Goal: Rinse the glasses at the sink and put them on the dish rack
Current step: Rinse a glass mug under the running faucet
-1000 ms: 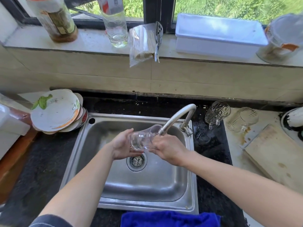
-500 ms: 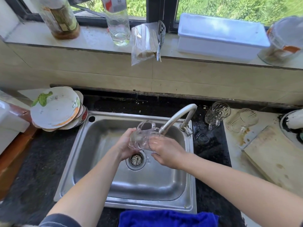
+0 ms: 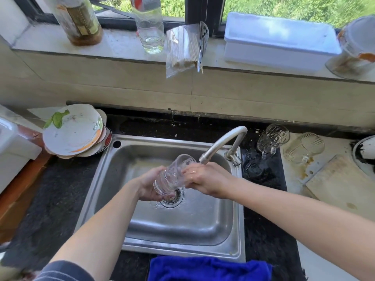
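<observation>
While the glass (image 3: 172,175) is held tilted over the drain (image 3: 172,198), do all work above the sink (image 3: 142,230) basin, behind the blue cloth (image 3: 209,268) at the near edge. The left hand (image 3: 149,186) cups the base with curled fingers. The right hand (image 3: 205,180) wraps the upper wall, fingers closed on it. The open mouth points up toward the faucet (image 3: 223,142) spout, just beside it.

Recommended: rotate the glass so that water reaches the whole inner wall. Grip firmly, since wet glass is likely to slip. Avoid knocking the rim against the spout.

2 more pieces, a handled glass mug (image 3: 273,138) and a ribbed glass (image 3: 304,147), sit on the counter right of the faucet, near a cutting board (image 3: 341,179). A stack of plates (image 3: 73,130) sits left of the sink. No dish rack is in view. A bottle (image 3: 150,27), a bag of sticks (image 3: 184,47) and a white box (image 3: 280,41) line the windowsill.
</observation>
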